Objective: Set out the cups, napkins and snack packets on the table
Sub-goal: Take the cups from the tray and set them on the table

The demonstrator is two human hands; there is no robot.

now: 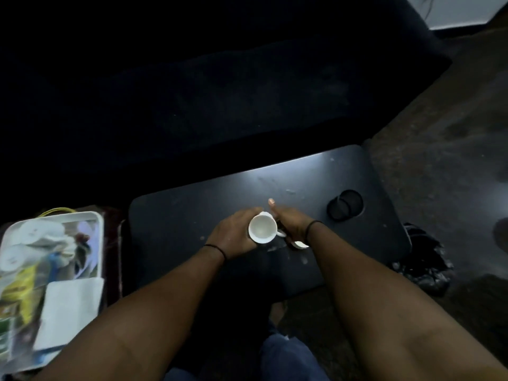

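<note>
Two bare forearms reach forward from the bottom edge, each with a dark band at the wrist. The left hand point(233, 233) wraps its fingers around the side of a white cup point(262, 229), which stands mouth-up between the two hands over the dark tabletop point(176, 221). The right hand point(288, 222) lies against the cup's handle side, thumb extended forward; whether its fingers close on the handle cannot be told. A second white piece point(300, 245) shows just under the right wrist, too hidden to identify. Well left of the left hand, beside the tabletop, a white tray point(100, 229) holds a folded napkin point(68, 306), yellow and green packets point(19, 295) and blurred white items. Right of the right hand, a round recess point(347, 208) in the tabletop holds dark rings. Beyond the tabletop the scene is dark.
</note>
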